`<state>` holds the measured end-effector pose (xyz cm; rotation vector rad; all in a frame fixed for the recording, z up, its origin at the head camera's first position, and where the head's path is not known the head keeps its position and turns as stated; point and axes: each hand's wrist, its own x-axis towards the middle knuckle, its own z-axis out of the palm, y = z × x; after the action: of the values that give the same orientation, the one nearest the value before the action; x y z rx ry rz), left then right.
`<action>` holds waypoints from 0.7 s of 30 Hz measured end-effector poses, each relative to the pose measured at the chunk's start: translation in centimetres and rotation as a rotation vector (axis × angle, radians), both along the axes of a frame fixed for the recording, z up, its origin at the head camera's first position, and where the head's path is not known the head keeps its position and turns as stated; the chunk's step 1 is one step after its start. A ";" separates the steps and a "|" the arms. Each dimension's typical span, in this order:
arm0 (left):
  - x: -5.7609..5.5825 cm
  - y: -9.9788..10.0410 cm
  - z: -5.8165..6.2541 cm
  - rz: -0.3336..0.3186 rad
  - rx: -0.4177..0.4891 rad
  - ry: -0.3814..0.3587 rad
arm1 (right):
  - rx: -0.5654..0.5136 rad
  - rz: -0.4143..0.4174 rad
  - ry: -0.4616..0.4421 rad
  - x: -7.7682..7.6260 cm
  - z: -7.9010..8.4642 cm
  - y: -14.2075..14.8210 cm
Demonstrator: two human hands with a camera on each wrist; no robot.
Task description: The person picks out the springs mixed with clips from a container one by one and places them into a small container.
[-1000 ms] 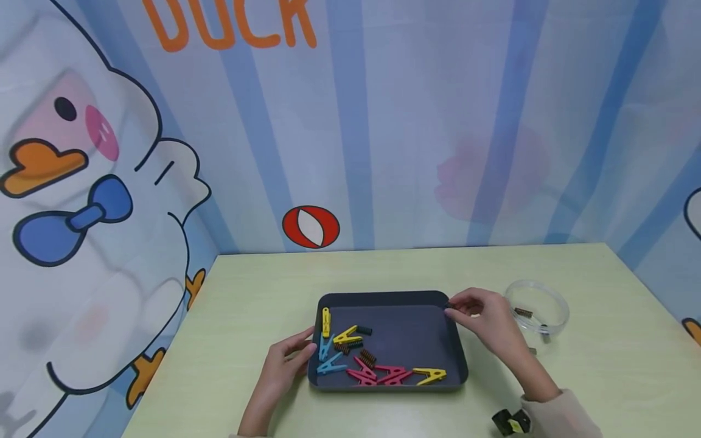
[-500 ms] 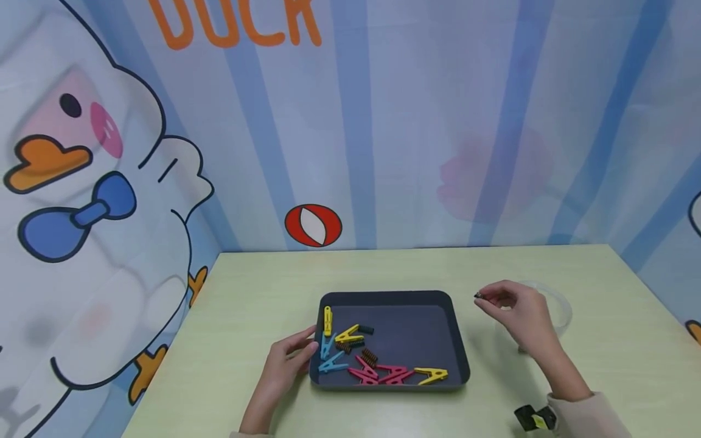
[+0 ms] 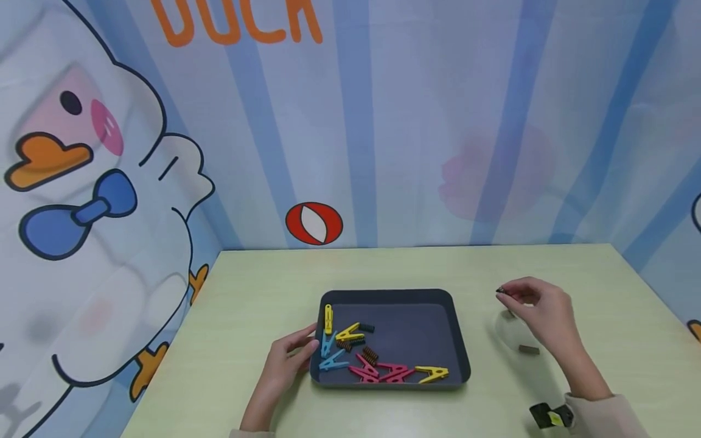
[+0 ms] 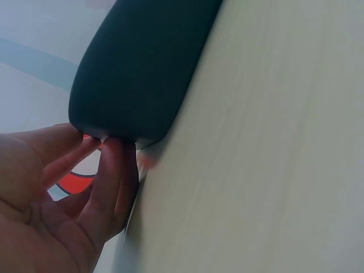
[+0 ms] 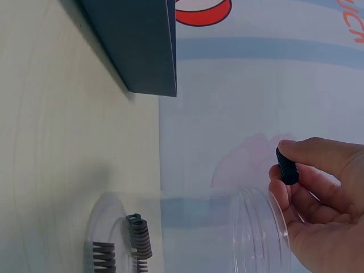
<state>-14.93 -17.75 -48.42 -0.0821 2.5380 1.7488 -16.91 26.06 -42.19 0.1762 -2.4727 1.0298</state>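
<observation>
My right hand [image 3: 542,307] pinches a small dark spring [image 5: 288,166] between thumb and fingertips, above and beside the mouth of a clear plastic jar [image 5: 256,233]. More springs [image 5: 140,236] lie on the jar's base. My left hand [image 3: 282,364] holds the left edge of a dark grey tray [image 3: 432,328], thumb at the rim and curled fingers against the outer wall. Inside the tray, yellow [image 3: 431,373], blue [image 3: 333,362] and pink clothespins [image 3: 395,372] lie along the left and front, among several springs [image 3: 370,354].
The pale wooden table [image 3: 263,277] carries the tray in the middle and the jar to its right. Behind it hangs a blue striped backdrop [image 3: 411,121] with a printed duck. A small black camera [image 3: 550,417] sits at the right wrist.
My right hand has moved right, from the tray's far right corner to over the jar, and the dark spring now shows in its fingertips. The left hand stays at the tray.
</observation>
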 end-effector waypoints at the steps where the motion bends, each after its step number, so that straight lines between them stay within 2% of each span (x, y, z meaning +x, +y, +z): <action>1: 0.0 0.0 0.0 0.000 0.002 -0.001 | -0.002 -0.004 0.003 0.0 0.1 0.1; 21: 0.0 0.1 -0.1 0.011 0.008 -0.013 | -0.033 -0.046 -0.049 0.3 -0.4 2.2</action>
<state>-14.93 -17.62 -48.49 -0.1060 2.5259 1.7569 -16.58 28.23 -42.60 0.0852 -2.4895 1.0666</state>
